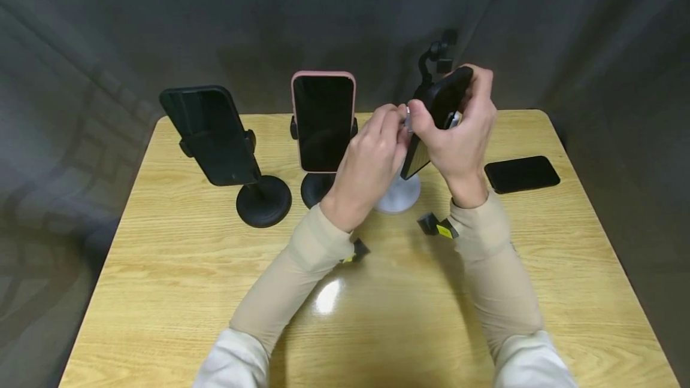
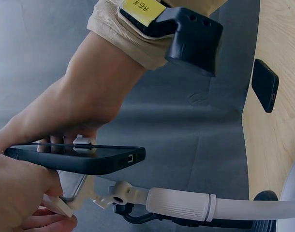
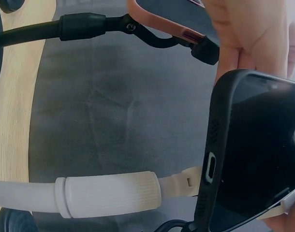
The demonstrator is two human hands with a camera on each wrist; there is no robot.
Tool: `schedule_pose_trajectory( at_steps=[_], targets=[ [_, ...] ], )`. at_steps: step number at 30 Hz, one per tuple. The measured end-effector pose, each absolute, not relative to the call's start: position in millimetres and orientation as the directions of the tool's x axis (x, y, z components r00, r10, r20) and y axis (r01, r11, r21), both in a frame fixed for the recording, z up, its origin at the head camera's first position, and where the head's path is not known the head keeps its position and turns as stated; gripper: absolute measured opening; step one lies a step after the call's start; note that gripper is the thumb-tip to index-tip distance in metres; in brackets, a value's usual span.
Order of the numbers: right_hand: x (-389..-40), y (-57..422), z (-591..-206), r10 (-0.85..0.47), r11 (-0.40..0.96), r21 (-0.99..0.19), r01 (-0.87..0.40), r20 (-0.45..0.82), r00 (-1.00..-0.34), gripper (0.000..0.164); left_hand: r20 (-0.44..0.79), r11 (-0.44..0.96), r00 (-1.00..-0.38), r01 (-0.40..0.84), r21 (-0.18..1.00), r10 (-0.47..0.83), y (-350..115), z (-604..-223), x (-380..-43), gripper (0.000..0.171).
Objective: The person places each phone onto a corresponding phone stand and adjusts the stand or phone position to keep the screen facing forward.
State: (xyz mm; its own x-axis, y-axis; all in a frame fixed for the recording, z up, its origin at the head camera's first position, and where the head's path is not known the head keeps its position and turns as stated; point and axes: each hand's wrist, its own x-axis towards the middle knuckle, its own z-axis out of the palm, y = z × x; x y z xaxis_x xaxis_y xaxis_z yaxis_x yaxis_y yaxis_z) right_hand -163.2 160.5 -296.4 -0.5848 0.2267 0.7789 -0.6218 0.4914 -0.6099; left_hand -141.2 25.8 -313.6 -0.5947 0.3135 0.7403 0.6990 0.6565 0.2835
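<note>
A smartphone (image 1: 442, 100) in a black case is tilted at the top of a white phone stand, whose round base (image 1: 399, 197) stands on the table. My right hand (image 1: 466, 130) grips the phone, its thumb across the near side. On the phone's left, my left hand (image 1: 372, 151) pinches a white arm of the stand's clamp (image 2: 60, 205) with curled fingers. The left wrist view shows the stand's white pole (image 2: 179, 204) leading to this clamp behind the phone. In the right wrist view, the phone (image 3: 263, 140) hides most of the clamp.
A phone in a pink case (image 1: 324, 121) and a dark phone (image 1: 211, 135) sit on black stands to the left. Behind my right hand rises another black holder (image 1: 435, 52). At the right, a black phone (image 1: 521, 174) lies flat on the wooden table (image 1: 178, 292).
</note>
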Motion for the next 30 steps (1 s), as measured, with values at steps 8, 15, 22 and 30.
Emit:
schedule_pose_trajectory(
  at_steps=[8, 15, 22, 30],
  targets=[
    [-167, 161, -301, 0.281, 0.508, -0.602, -0.616, 0.792, -0.542, 0.055, 0.717, 0.676, -0.616, 0.682, 0.28, 0.325, 25, -312, -141, 0.022],
    [-169, 163, -303, 0.281, 0.53, -0.575, -0.624, 0.813, -0.51, 0.053, 0.706, 0.683, -0.626, 0.675, 0.279, 0.331, 24, -310, -140, 0.017],
    [-172, 162, -306, 0.299, 0.577, -0.552, -0.603, 0.829, -0.473, 0.055, 0.699, 0.668, -0.634, 0.681, 0.301, 0.332, 22, -310, -138, 0.015],
    [-175, 158, -307, 0.315, 0.629, -0.534, -0.565, 0.839, -0.443, 0.057, 0.689, 0.655, -0.645, 0.683, 0.323, 0.332, 19, -309, -136, 0.015]
  ],
)
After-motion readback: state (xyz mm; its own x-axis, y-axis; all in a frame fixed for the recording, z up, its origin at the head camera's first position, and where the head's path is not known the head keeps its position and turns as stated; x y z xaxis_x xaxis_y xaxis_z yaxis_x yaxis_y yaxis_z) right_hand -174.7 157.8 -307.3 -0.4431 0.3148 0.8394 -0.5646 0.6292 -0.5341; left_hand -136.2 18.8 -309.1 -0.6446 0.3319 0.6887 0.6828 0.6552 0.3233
